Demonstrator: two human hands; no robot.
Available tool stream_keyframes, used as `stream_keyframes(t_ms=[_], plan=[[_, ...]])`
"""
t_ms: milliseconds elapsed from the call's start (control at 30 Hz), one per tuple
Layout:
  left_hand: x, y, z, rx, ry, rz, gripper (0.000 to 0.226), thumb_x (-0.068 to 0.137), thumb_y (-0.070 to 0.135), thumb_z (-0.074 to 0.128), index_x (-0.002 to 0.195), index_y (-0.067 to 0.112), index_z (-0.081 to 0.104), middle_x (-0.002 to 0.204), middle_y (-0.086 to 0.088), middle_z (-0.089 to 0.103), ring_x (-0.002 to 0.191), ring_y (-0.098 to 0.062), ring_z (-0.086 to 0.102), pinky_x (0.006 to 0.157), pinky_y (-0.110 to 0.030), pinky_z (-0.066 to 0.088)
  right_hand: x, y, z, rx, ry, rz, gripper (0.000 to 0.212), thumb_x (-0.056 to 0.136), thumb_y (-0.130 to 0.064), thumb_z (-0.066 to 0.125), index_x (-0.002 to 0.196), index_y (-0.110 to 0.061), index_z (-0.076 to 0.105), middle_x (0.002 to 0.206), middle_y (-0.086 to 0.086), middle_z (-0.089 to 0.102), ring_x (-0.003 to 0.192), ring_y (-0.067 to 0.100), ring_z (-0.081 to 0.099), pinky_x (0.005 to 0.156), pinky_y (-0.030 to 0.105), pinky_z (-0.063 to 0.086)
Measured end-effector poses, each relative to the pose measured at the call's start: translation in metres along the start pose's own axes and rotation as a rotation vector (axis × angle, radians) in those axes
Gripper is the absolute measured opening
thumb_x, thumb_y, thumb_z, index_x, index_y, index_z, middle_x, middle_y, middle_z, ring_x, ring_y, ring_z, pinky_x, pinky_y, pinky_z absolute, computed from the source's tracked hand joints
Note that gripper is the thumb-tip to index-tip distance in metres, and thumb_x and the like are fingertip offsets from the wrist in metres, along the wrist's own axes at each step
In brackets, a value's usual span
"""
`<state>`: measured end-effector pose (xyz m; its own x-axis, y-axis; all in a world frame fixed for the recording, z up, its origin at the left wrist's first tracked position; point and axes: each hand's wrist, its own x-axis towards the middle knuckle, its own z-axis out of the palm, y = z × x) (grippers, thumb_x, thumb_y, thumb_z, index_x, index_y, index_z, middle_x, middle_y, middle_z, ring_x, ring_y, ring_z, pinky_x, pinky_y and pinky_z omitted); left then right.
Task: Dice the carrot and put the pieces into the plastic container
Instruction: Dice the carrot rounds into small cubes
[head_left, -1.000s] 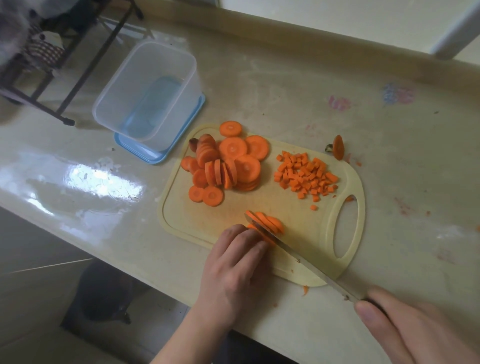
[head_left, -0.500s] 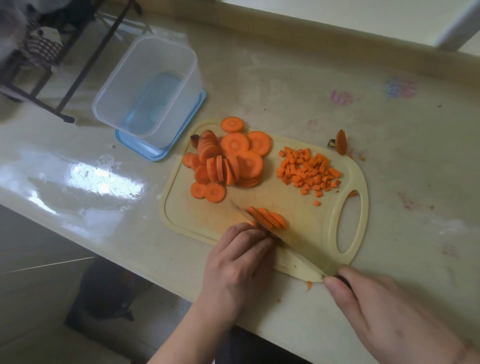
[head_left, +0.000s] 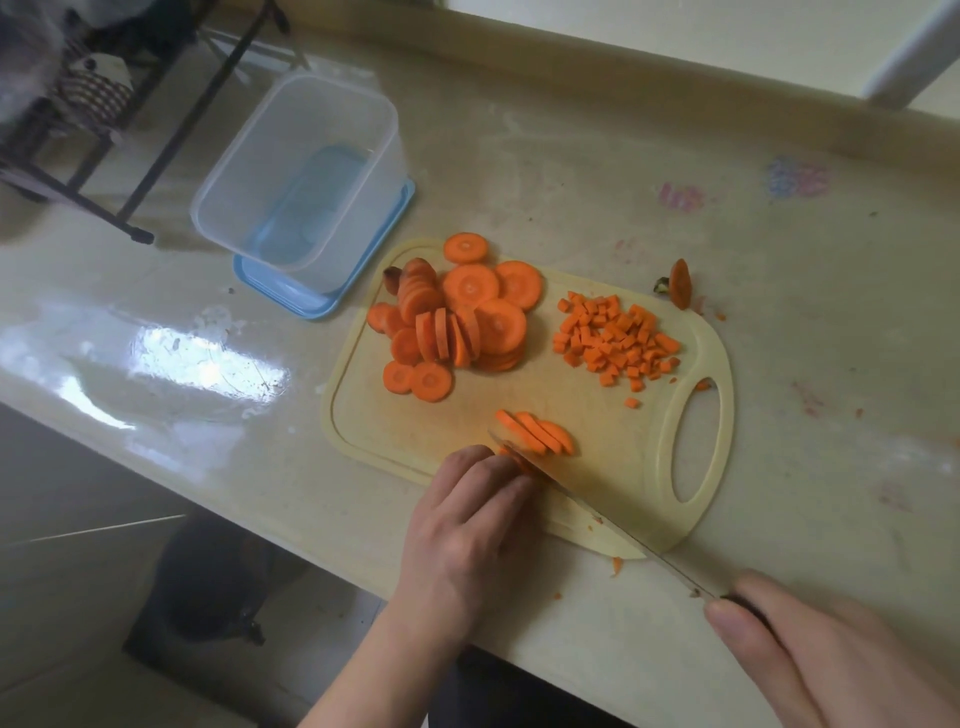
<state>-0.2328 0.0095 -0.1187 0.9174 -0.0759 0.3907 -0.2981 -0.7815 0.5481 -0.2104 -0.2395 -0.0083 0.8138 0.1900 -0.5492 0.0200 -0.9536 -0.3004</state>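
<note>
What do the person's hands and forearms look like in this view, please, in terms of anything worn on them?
Both are bare. The left hand has no glove, ring or watch, and its forearm shows no sleeve as far as the frame's edge. The right hand is also ungloved and ringless; its wrist runs out of frame. The fingernails that show are short and unpainted.

One cutting board (head_left: 701, 358), one knife (head_left: 597, 506), one plastic container (head_left: 291, 171), two hands.

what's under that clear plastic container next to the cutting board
The clear plastic container stands on a blue lid, whose edge shows along its near and right sides. The lid's blue shows through the walls; anything beneath the lid is hidden.
</note>
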Motion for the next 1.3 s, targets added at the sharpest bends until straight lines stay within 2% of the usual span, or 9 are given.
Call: stream_keyframes(t_ms=[100,233,467,667,800,900,1067,1200,1300], plan=[[0.000,0.000,-0.001,-0.009,0.006,-0.014,0.029,0.074,-0.010,0.084,0.102,-0.001,0.077,0.110,-0.012,0.072,0.104,-0.034,0.065,0.087,-0.039,0.054,-0.004,0.000,0.007,-0.076,-0.013,0.006,0.088,0.039,-0.088,-0.035,0.088,-0.050,0.028,0.063,0.006,0.055,0.064,0.012,0.060,0.061,0.024,0.051],[0.001,0.001,0.000,0.002,0.039,-0.014,0.022,0.080,-0.004,0.083,0.101,0.001,0.079,0.109,-0.010,0.073,0.105,-0.030,0.065,0.090,-0.034,0.054,0.006,-0.008,0.010,-0.080,-0.107,0.006,0.106,0.028,-0.081,-0.045,0.077,-0.032,0.034,0.072,0.003,0.058,0.072,0.009,0.060,0.063,0.017,0.046],[0.002,0.003,-0.002,0.001,0.037,-0.031,0.009,0.091,0.006,0.073,0.097,0.001,0.077,0.099,-0.011,0.070,0.097,-0.031,0.064,0.087,-0.033,0.053,0.030,-0.014,0.006,0.178,-0.044,-0.205,0.061,0.072,-0.084,-0.004,0.081,-0.047,0.043,0.065,-0.003,0.057,0.062,0.009,0.054,0.059,0.029,0.042],[0.002,0.004,-0.002,0.017,0.051,-0.035,0.013,0.081,0.001,0.083,0.092,-0.001,0.077,0.096,-0.012,0.070,0.094,-0.032,0.065,0.086,-0.034,0.054,0.007,-0.010,0.004,0.217,0.033,-0.094,0.069,0.070,-0.090,0.003,0.085,-0.040,0.049,0.069,-0.006,0.063,0.068,0.004,0.056,0.064,0.026,0.043],[0.000,0.003,-0.001,0.007,0.069,-0.025,0.011,0.082,0.002,0.082,0.090,-0.002,0.077,0.097,-0.013,0.071,0.097,-0.030,0.064,0.086,-0.034,0.054,-0.001,-0.009,0.004,0.143,0.014,-0.051,0.085,0.055,-0.093,-0.013,0.089,-0.039,0.044,0.082,-0.013,0.061,0.072,0.003,0.056,0.059,0.020,0.044],[0.001,0.002,-0.001,0.014,0.075,-0.020,0.008,0.084,0.003,0.080,0.091,-0.002,0.077,0.099,-0.012,0.073,0.098,-0.029,0.065,0.086,-0.035,0.055,-0.002,-0.002,0.008,0.112,0.011,-0.043,0.088,0.050,-0.093,-0.019,0.085,-0.040,0.042,0.066,-0.001,0.059,0.063,0.001,0.057,0.061,0.022,0.048],[0.002,0.002,-0.001,-0.008,0.091,-0.008,0.011,0.084,0.004,0.080,0.093,0.000,0.079,0.101,-0.011,0.074,0.101,-0.026,0.065,0.088,-0.033,0.055,0.002,-0.016,0.013,-0.108,-0.120,0.021,0.109,0.025,-0.078,-0.048,0.085,-0.034,0.033,0.080,-0.001,0.054,0.077,0.010,0.056,0.064,0.014,0.045],[0.001,0.002,-0.001,-0.009,0.073,-0.013,0.008,0.089,0.006,0.077,0.094,0.000,0.079,0.101,-0.011,0.073,0.101,-0.027,0.066,0.088,-0.033,0.055,0.021,-0.019,0.018,0.051,-0.084,-0.151,0.086,0.052,-0.086,-0.029,0.082,-0.037,0.035,0.070,0.000,0.055,0.069,0.013,0.056,0.065,0.030,0.048],[0.001,0.003,-0.001,-0.032,0.037,-0.034,0.019,0.079,-0.004,0.084,0.097,-0.001,0.078,0.103,-0.011,0.072,0.101,-0.031,0.066,0.085,-0.038,0.055,0.021,-0.014,0.020,0.131,-0.046,-0.168,0.074,0.060,-0.088,-0.018,0.086,-0.045,0.037,0.066,0.001,0.056,0.064,0.011,0.056,0.063,0.030,0.047]])
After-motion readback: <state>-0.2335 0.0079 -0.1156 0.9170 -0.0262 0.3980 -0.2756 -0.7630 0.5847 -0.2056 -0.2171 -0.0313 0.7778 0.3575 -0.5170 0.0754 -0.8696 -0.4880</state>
